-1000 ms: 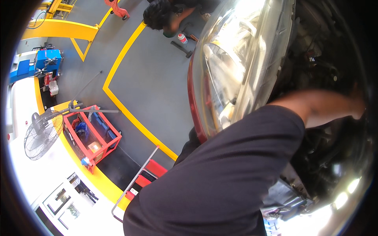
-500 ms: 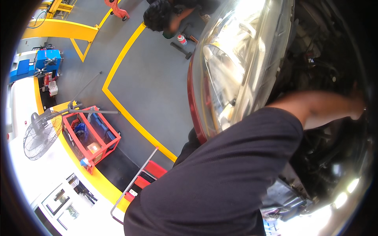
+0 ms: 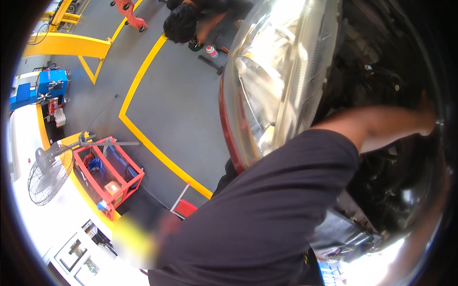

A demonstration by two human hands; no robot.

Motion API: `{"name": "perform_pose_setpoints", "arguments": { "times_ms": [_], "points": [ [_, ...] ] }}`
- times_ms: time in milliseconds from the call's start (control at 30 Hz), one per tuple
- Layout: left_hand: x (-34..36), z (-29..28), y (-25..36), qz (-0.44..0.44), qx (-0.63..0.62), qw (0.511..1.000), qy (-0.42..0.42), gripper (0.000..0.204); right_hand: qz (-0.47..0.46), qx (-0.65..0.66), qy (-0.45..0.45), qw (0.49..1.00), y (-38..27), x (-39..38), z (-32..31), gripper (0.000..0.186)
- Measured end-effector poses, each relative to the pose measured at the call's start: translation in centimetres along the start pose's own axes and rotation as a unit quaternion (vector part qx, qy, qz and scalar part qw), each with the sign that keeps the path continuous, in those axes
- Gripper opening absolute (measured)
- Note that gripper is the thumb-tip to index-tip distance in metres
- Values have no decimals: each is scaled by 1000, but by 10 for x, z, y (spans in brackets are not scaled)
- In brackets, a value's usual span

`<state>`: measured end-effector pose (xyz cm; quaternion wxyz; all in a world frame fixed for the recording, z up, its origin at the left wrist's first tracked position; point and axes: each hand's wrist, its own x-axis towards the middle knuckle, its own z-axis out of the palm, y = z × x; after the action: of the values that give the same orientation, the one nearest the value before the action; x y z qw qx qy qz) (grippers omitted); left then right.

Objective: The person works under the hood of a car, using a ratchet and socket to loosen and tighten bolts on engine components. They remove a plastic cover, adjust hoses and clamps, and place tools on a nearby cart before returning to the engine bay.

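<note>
The person's left arm, in a dark sleeve (image 3: 260, 205), crosses over the lower end of a clear car headlight (image 3: 274, 81) and reaches into the dark engine bay (image 3: 381, 178). The left hand (image 3: 424, 120) is at the bay's far right, near the rim of the view; shade and blur hide its fingers, so whether they are spread or pinching something cannot be told. The headlight lies to the left of that hand, well apart from it, its long axis running roughly up and down the view, leaning right at the top. The left arm is the nearer to it. What seems to be the right forearm (image 3: 429, 221) skirts the lower right rim; its hand does not show. A co-worker (image 3: 210, 21) crouches beyond, near a spray can (image 3: 212, 51).
</note>
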<state>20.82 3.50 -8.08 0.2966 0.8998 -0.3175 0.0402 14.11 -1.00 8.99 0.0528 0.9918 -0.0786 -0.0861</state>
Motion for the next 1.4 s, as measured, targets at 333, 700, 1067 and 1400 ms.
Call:
{"name": "perform_pose_setpoints", "arguments": {
  "times_ms": [333,700,1067,1400],
  "points": [
    [-56,-24,-7,34,-92,994,40,36,-155,-78,90,981,74,24,35,52],
    [-47,-20,1,113,-53,987,104,27,-56,-114,94,987,43,-24,2,23],
    [-17,-15,-54,99,-135,985,-33,28,-282,-240,-89,925,-44,-2,-37,28],
    [-38,-27,-32,67,-44,996,38,30,-18,-235,37,971,-20,5,-2,20]
  ]
}}
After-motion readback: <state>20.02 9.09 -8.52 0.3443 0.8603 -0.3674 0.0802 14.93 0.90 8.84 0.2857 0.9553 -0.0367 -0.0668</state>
